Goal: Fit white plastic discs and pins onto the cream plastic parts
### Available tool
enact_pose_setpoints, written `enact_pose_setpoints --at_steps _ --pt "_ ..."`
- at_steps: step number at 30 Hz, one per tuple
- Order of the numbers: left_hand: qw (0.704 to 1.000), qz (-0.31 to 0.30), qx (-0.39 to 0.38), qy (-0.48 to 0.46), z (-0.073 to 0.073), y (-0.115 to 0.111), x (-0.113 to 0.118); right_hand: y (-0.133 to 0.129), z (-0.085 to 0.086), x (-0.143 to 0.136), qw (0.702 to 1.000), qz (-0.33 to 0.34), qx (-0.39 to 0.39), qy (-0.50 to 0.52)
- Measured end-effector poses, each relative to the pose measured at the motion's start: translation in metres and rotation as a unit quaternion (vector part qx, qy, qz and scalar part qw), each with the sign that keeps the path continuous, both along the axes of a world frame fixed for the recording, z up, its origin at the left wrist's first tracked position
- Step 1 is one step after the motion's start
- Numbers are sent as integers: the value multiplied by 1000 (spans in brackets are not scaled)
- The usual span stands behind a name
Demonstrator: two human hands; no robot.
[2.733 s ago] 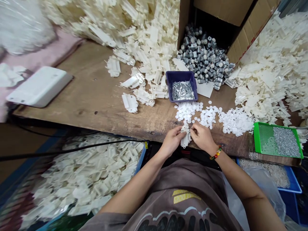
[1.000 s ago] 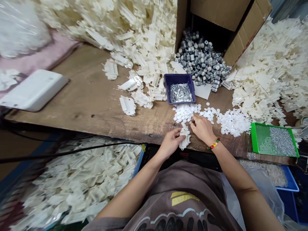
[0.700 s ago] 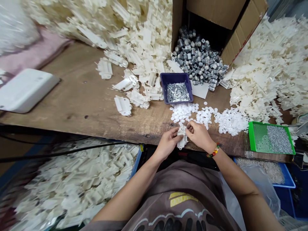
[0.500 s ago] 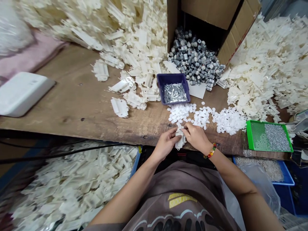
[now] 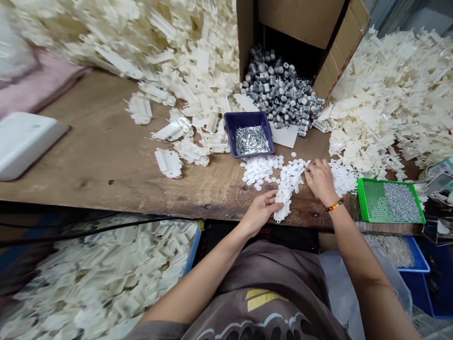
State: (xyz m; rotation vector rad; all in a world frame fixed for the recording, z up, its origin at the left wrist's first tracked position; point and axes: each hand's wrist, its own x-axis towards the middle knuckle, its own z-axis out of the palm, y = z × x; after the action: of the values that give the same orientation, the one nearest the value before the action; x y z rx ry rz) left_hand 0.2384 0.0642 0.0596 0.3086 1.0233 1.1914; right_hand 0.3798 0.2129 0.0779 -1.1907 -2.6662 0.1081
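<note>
My left hand (image 5: 262,210) grips a cream plastic housing (image 5: 282,207) at the table's front edge, thumb on top and fingers along its left side. Small white plastic discs (image 5: 293,174) lie in loose heaps just beyond it. Over the gap between two of these heaps is my right hand (image 5: 321,179), wearing a beaded bracelet. Its fingers are bent and drawn together at the discs; whatever is between the fingertips is too small to make out.
Behind the discs stands a purple tray (image 5: 230,134) of metal pins. Small grey motors (image 5: 283,89) spill from a cardboard box (image 5: 341,47). To the right sits a green tray (image 5: 360,200) with tiny metal parts. Cream housings (image 5: 198,61) are piled at the back, and more fill a bin below left.
My right hand has left the housing and moved right to the disc heaps. My left hand keeps hold of the housing, now slightly farther right. The view has shifted a little.
</note>
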Motion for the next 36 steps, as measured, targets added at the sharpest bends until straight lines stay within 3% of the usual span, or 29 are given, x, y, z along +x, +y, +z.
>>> enact_pose_setpoints --at_steps 4,9,21,25,29,31,33,36 --pt "998 40 24 46 -5 9 1 -31 8 -10 989 64 -86 100" --pt "989 68 59 118 -12 11 3 -60 15 -23 992 129 16 -5" --pt "974 59 66 207 -4 7 -2 -66 7 -29 972 202 121 3" --pt "970 70 76 218 -4 5 -3 -73 2 -29 969 221 112 -5" --pt "962 88 82 244 -3 7 -5 -80 -1 -30 972 229 47 19" --pt "969 87 80 219 -4 9 -8 -72 1 -32 973 221 -11 60" --pt "984 70 66 151 -5 10 -11 -47 5 -35 976 171 -70 115" --pt "994 61 35 78 -3 12 -16 22 9 -47 979 -15 -86 182"
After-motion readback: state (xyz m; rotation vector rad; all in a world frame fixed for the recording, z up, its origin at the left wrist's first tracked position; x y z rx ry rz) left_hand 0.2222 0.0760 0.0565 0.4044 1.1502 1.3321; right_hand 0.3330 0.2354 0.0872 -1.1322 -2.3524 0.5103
